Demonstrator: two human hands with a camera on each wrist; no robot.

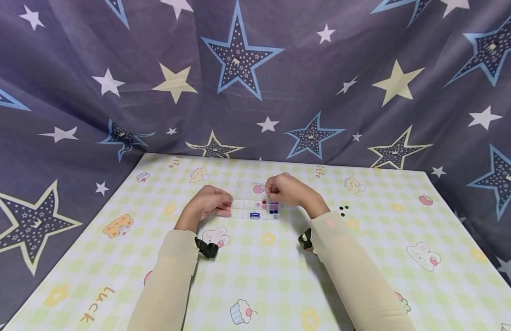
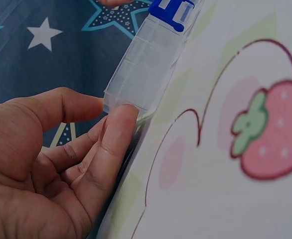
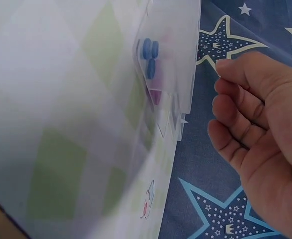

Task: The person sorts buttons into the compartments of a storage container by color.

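A clear plastic compartment box [image 1: 238, 213] with a blue latch [image 1: 254, 215] lies on the table, its clear lid [image 1: 245, 189] tipped back. My left hand [image 1: 212, 201] pinches the box's left end between thumb and fingers. In the left wrist view, the left hand [image 2: 81, 144] grips that end near the tabletop. My right hand [image 1: 289, 189] hovers over the right rear part, fingers curled and thumb near the index. The right wrist view shows the right hand [image 3: 265, 119] apart from the box; whether something tiny sits between its fingertips I cannot tell. Dark blue discs [image 3: 151, 68] lie inside the right compartment.
Small dark round pieces [image 1: 342, 214] lie on the table right of the box, near the right sleeve [image 1: 350, 257]. A red piece [image 1: 264, 202] shows in a middle compartment. The checked tablecloth [image 1: 222, 285] meets a starry curtain [image 1: 255, 92] behind.
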